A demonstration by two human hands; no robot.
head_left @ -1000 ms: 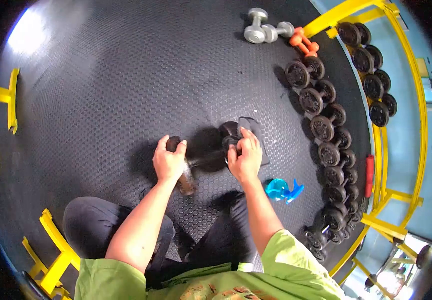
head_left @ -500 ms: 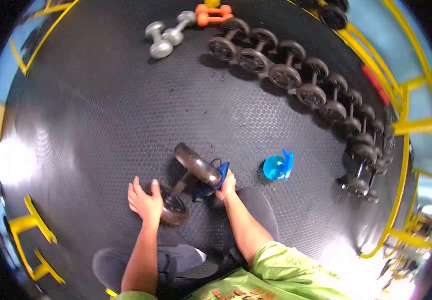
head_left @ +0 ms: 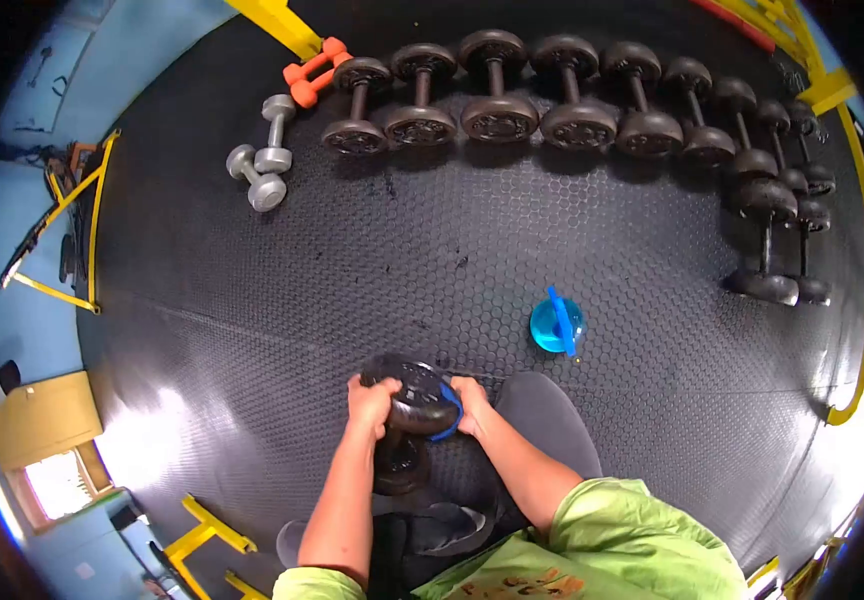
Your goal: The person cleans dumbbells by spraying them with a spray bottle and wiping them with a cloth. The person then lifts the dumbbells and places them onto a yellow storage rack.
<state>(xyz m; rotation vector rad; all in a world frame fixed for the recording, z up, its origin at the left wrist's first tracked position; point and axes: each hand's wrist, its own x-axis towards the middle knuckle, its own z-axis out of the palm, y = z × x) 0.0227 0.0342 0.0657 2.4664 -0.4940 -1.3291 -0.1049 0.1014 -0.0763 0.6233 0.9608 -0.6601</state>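
A dark, worn dumbbell (head_left: 414,393) stands upright between my legs, one round head facing up and the other below it. My left hand (head_left: 370,404) grips the left edge of the upper head, thumb over the top. On the opposite side, my right hand (head_left: 470,404) presses a blue cloth (head_left: 448,412) against the rim of that head; its fingers are partly hidden. A spray bottle with blue liquid (head_left: 546,328) stands on the floor to the right, beyond my knee.
A row of dark dumbbells (head_left: 499,118) curves across the far floor and down the right. Silver dumbbells (head_left: 266,192) and orange dumbbells (head_left: 313,76) lie at the far left. Yellow metal frames (head_left: 100,230) stand along the sides of the black textured mat (head_left: 332,270).
The dumbbell has gone from lying tilted to standing on end. My left hand has moved from the lower head to the upper one. The camera view has turned.
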